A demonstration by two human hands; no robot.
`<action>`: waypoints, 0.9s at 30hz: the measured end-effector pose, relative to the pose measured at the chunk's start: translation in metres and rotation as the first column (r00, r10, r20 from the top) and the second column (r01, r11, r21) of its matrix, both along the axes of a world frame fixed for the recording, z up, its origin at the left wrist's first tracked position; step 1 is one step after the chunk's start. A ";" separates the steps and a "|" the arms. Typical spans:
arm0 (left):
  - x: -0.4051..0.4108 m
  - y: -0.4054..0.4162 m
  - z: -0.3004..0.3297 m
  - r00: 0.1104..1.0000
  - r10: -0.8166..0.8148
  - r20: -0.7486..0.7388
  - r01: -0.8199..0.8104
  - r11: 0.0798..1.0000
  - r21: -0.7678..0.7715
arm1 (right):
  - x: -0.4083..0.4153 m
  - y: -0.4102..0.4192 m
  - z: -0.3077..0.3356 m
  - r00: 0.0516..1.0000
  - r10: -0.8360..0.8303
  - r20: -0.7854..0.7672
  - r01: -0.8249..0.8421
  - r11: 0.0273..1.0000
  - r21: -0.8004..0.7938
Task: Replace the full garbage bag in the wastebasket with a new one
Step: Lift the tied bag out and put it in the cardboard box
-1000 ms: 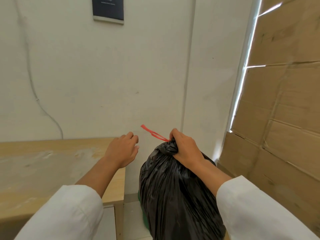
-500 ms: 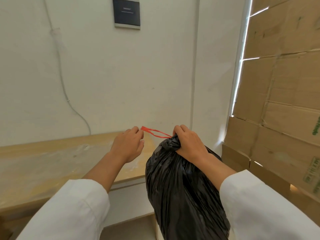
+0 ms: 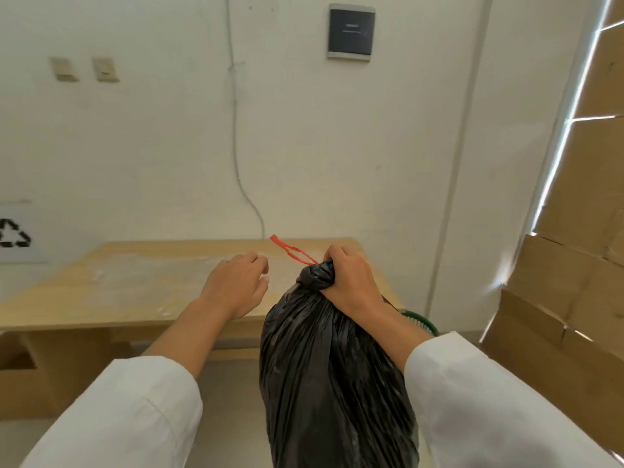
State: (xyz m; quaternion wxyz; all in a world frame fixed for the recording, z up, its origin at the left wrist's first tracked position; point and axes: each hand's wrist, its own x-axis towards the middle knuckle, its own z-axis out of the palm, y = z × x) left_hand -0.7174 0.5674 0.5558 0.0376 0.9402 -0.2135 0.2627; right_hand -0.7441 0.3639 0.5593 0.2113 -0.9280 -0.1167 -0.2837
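Note:
A full black garbage bag hangs in front of me, its neck bunched tight. My right hand grips that gathered neck from the right. A red drawstring sticks out of the neck, up and to the left. My left hand hovers just left of the bag with loosely curled fingers, holding nothing and not touching the string. A thin green arc, apparently the wastebasket rim, shows behind my right forearm; the rest of it is hidden by the bag.
A low wooden table stands against the white wall behind my hands. Stacked cardboard boxes fill the right side. An open cardboard box sits low at the left. A cable runs down the wall.
The view has swung left and pulled back, showing more of the table. The bag has come up clear of the basket. My left hand has come away from the red string.

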 end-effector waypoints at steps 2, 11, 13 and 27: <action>-0.007 0.035 0.000 0.999 0.052 -0.011 -0.052 0.998 -0.023 | 0.000 0.036 0.000 0.999 0.035 -0.009 -0.036 0.999 -0.024; 0.015 0.196 -0.005 0.991 0.133 0.011 -0.132 0.991 -0.013 | 0.030 0.196 0.007 0.993 0.117 0.018 -0.115 0.991 -0.076; 0.030 0.234 -0.002 0.992 0.124 0.016 -0.125 0.992 0.012 | 0.041 0.237 0.006 0.994 0.108 0.010 -0.107 0.991 -0.083; 0.121 0.534 -0.026 0.998 0.054 -0.034 -0.054 0.999 0.002 | 0.125 0.544 -0.014 0.993 0.105 -0.056 -0.103 0.994 0.028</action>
